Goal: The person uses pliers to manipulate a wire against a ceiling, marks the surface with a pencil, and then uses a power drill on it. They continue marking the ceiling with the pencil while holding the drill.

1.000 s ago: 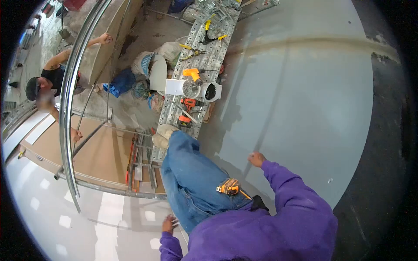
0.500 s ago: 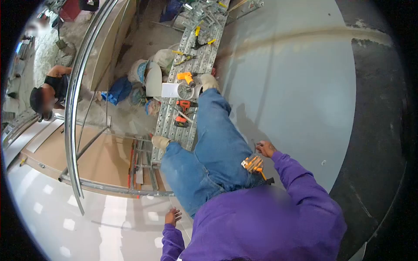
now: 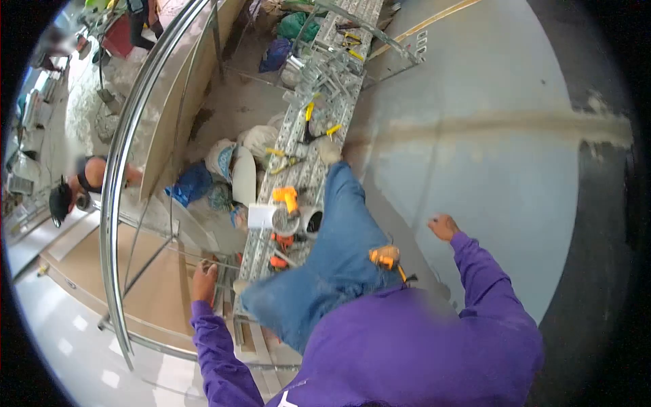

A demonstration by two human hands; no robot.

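Observation:
My left hand (image 3: 205, 279) is held out over the near end of the perforated metal plank, by the thin scaffold rails. Its fingers are partly curled and apart, and I see nothing in them. My right hand (image 3: 443, 228) hangs in front of the grey wall panel (image 3: 495, 183), fingers loosely bent, nothing visible in it. A yellow-orange tape measure (image 3: 385, 256) sits at my waist. On the plank (image 3: 356, 88) between and beyond my feet lie a yellow-orange drill (image 3: 287, 198), a red-orange drill (image 3: 282, 240), a white box (image 3: 261, 216) and yellow-black clamps (image 3: 319, 129).
A curved metal rail (image 3: 114, 183) rises on the left. Beyond it a co-worker (image 3: 88, 178) in a black cap bends over. Metal brackets (image 3: 325, 74) are heaped farther along the plank. Bags and a blue sack (image 3: 188, 183) lie below. A brown board (image 3: 146, 271) stands lower left.
My left hand has swung forward and up toward the plank's near end. My right hand has moved slightly right, away from my hip. My far foot has stepped farther along the plank.

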